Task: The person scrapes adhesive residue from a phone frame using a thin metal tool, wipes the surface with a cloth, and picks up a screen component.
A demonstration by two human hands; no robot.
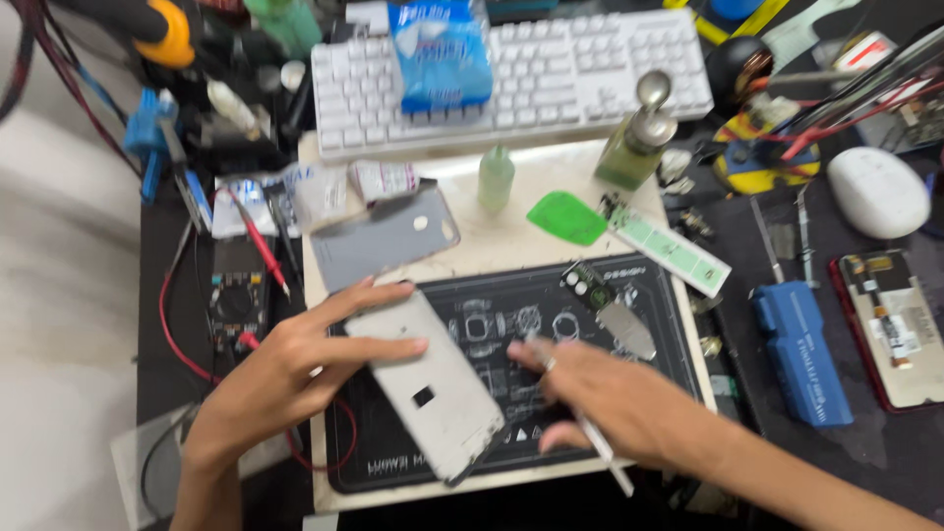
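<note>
My left hand (295, 369) grips a silver phone frame (428, 383) by its upper left edge, holding it tilted over the black work mat (590, 393). A small square hole shows in the frame's middle. My right hand (615, 398) is on the mat just right of the frame, blurred, with a thin white tool (600, 447) between its fingers; the tool's tip is not clear. A grey phone back cover (388, 241) lies above my left hand. A small circuit board (587, 282) and a metal shield piece (629, 329) rest on the mat beyond my right hand.
A white keyboard (590, 69) with a blue tissue pack (438, 54) lies at the back. A green pick (565, 216), small bottle (496, 177), pump bottle (637, 143), blue case (801, 354), opened phone (900, 329), white mouse (877, 192) and red wires (177, 344) crowd the bench.
</note>
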